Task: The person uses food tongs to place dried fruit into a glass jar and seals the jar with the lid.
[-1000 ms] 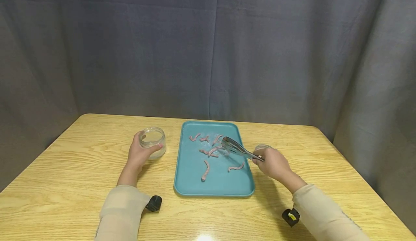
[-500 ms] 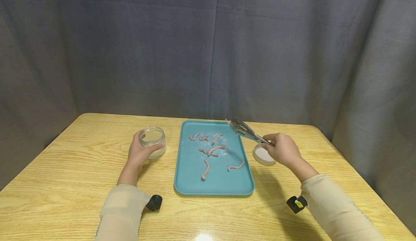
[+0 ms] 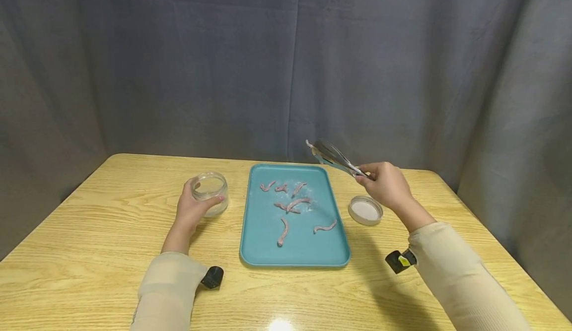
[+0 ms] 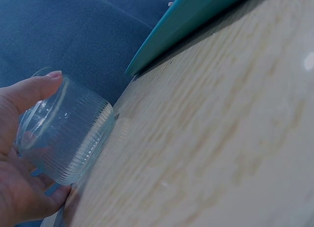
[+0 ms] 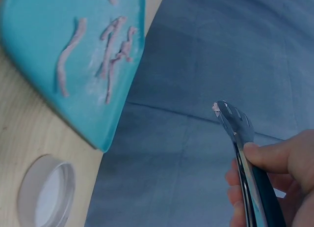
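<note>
Head view, near to far.

Table (image 3: pixel 89 251): wooden, carries all items.

Left hand (image 3: pixel 189 212): rests on the table left of the tray, fingers and thumb curled round the jar (image 3: pixel 210 192). Jar is clear ribbed glass, upright, open-topped; contents cannot be told.

Tray (image 3: pixel 268 251): teal, long axis running away from the person, centred between the hands. Holds seven pink strips (image 3: pixel 282 231), dusted white, lying loose at mixed angles; most sit in the far half.

Lid (image 3: pixel 365 210): white, flat on the table just right of the tray, below the right hand.

Right hand (image 3: pixel 385 184): raised above the table, right of the tray's far corner, fingers and thumb squeezing the tongs (image 3: pixel 332 156). Tongs are metal, tips closed or nearly so, pointing up and left, a small pink bit at the tip (image 5: pixel 216 107).

Relation: jar lies well left of the tongs' tip, across the tray's width; strips lie below and nearer than the tip. Right hand is nearer the strips, left hand has the jar.
</note>
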A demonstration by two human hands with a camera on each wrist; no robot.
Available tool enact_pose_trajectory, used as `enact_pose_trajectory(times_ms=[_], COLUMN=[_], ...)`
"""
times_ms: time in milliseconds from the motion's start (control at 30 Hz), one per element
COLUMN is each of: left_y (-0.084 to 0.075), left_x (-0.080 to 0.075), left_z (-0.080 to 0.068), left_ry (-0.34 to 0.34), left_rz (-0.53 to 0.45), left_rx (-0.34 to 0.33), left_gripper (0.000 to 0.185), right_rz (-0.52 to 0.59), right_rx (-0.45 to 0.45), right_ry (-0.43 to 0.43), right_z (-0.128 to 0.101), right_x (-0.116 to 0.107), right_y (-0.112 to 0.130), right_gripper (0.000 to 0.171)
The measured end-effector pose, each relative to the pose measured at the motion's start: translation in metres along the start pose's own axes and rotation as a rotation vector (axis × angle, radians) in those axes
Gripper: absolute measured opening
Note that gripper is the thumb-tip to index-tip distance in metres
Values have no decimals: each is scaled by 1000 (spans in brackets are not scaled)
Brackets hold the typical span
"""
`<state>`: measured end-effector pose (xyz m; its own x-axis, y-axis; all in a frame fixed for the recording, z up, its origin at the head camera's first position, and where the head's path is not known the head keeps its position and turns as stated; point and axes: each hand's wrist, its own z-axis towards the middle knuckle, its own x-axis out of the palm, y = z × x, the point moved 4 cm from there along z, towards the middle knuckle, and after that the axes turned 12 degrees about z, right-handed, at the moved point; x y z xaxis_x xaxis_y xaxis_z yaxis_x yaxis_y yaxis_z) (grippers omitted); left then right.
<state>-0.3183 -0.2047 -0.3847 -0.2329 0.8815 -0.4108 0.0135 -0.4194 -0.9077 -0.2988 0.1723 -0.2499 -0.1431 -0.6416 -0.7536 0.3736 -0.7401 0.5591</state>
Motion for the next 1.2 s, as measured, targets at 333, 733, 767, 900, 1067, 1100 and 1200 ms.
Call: enact_pose_trajectory(times_ms=[333, 733, 767, 900, 1067, 1100, 1200], left_y=[0, 1, 2, 2, 1, 1, 1], left_x=[-3, -6, -6, -7, -7, -7, -7], left_z=[-2, -4, -4, -5, -6, -6, -6], left_ry=[-5, -2, -2, 1, 0, 0, -2], left_rz=[4, -1, -3, -13, -10, -6, 5], left_rx=[-5, -13, -13, -14, -13, -14, -21], left_gripper=[91, 91, 91, 92, 92, 92, 91], right_rz=[59, 135, 141, 158, 168, 172, 176], right_rx=[13, 11, 8, -1, -4, -1, -5], right_ry=[-9, 21, 24, 38, 46, 50, 55], right_z=[12, 22, 23, 25, 28, 28, 28], right_x=[12, 39, 42, 51, 65, 69, 79], right_y=[29, 64, 67, 76, 86, 87, 92], right_gripper=[17, 20, 20, 23, 25, 24, 22])
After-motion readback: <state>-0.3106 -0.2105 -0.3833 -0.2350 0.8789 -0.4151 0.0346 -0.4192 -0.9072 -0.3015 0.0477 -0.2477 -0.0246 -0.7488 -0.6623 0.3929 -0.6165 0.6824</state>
